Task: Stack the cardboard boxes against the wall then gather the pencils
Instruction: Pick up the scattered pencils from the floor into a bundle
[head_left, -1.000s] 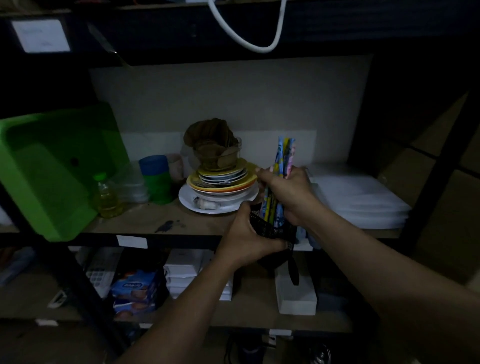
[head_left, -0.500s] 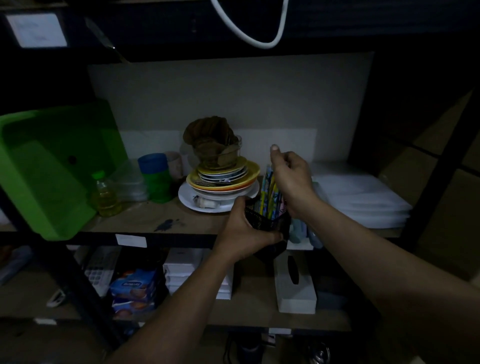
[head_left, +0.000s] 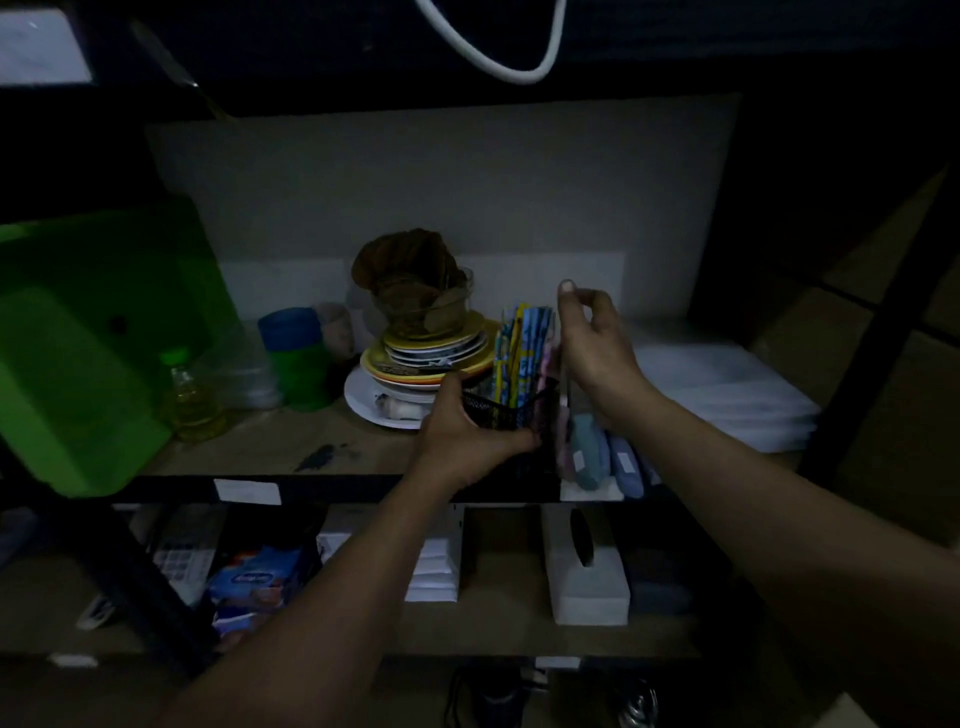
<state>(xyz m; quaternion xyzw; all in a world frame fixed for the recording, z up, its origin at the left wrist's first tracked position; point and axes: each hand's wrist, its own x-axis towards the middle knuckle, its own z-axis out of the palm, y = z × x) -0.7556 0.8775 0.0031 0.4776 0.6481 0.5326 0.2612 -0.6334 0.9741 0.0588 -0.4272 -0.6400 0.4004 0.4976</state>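
Note:
A bunch of colourful pencils (head_left: 519, 353) stands upright in a black mesh holder (head_left: 498, 413) on the middle shelf. My left hand (head_left: 462, 436) grips the holder from its left and front side. Just to the right of the pencils is my right hand (head_left: 597, 358), raised, with its fingers loosely spread near the pencil tops and holding nothing that I can make out. A flat cardboard sheet (head_left: 441, 197) leans against the wall behind the shelf. The scene is very dim.
A stack of plates (head_left: 426, 364) with a glass bowl (head_left: 421, 301) on top stands just left of the holder. Further left are a blue-green cup (head_left: 296, 358), an oil bottle (head_left: 189, 400) and a green bin (head_left: 78, 353). White sheets (head_left: 727, 395) lie right; a tissue box (head_left: 587, 571) below.
My right hand pushed the pencils down into the holder, then let them go and lifted away. My left hand moved the holder up onto the shelf beside the plates.

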